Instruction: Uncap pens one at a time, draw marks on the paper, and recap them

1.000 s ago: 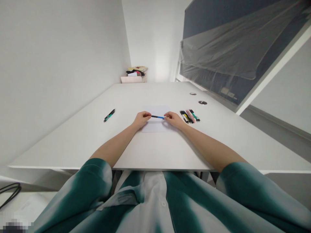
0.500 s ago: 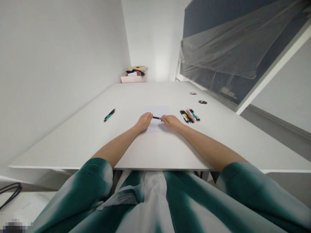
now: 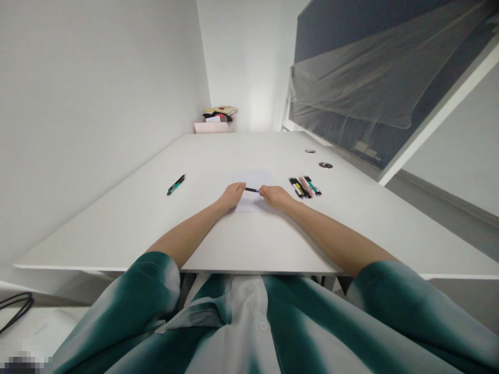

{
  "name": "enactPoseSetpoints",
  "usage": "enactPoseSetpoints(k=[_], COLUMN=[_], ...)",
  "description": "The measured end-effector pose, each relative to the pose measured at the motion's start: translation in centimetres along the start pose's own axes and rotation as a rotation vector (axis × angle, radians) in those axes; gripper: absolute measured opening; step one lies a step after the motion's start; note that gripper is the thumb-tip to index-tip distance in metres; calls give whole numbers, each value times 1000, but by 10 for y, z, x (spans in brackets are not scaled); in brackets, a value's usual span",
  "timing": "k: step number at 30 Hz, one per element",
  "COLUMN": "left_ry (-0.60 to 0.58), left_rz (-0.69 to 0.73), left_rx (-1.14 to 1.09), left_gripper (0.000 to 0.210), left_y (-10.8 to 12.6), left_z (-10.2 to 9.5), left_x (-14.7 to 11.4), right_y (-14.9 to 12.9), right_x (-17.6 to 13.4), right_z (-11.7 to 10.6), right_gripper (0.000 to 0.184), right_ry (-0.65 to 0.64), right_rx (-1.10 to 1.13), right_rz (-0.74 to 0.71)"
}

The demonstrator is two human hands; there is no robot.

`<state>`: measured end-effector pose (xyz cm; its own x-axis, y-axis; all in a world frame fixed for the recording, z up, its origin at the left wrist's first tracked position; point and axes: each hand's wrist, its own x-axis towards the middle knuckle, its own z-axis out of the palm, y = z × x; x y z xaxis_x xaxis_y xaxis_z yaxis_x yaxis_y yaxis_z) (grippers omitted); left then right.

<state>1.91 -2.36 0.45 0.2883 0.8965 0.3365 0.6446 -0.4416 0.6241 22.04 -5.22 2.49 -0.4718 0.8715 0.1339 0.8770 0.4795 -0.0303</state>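
Between my two hands a slim dark pen (image 3: pixel 251 189) lies level, with a bit of blue near its right end. My left hand (image 3: pixel 233 195) is closed round the pen's left end, and my right hand (image 3: pixel 275 197) pinches the other end. Both tips of the pen are hidden in the fingers. Underneath is a sheet of white paper (image 3: pixel 249 205), partly covered by the hands. Right of my right hand lies a row of several pens (image 3: pixel 305 187) in black, yellow, pink and green. Off to the left a black and green pen (image 3: pixel 176 185) rests alone.
The white table (image 3: pixel 249 244) reaches from my body to the back wall. At its far left end stands a pale box (image 3: pixel 212 127) with cloth items on it. Two round metal-rimmed fittings (image 3: pixel 325 165) sit at the right, near a dark panel (image 3: pixel 351 83) under clear plastic film.
Almost nothing differs. Both hands keep their hold on the pen, and the whole view has shifted very slightly.
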Motion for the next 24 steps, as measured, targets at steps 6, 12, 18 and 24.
enactPoseSetpoints(k=[6, 12, 18, 24], left_ry=[73, 59, 2, -71], left_rz=[-53, 124, 227, 291], left_rx=[-191, -147, 101, 269], left_gripper=[44, 24, 17, 28], left_y=[1, -4, -5, -1], left_z=[2, -2, -7, -10], left_x=[-1, -7, -7, -5], right_y=[1, 5, 11, 14], right_x=[2, 2, 2, 4], right_z=[1, 2, 5, 9], right_gripper=[34, 35, 33, 21], right_ry=[54, 67, 86, 105], right_rx=[16, 28, 66, 143], right_rz=[-3, 21, 9, 13])
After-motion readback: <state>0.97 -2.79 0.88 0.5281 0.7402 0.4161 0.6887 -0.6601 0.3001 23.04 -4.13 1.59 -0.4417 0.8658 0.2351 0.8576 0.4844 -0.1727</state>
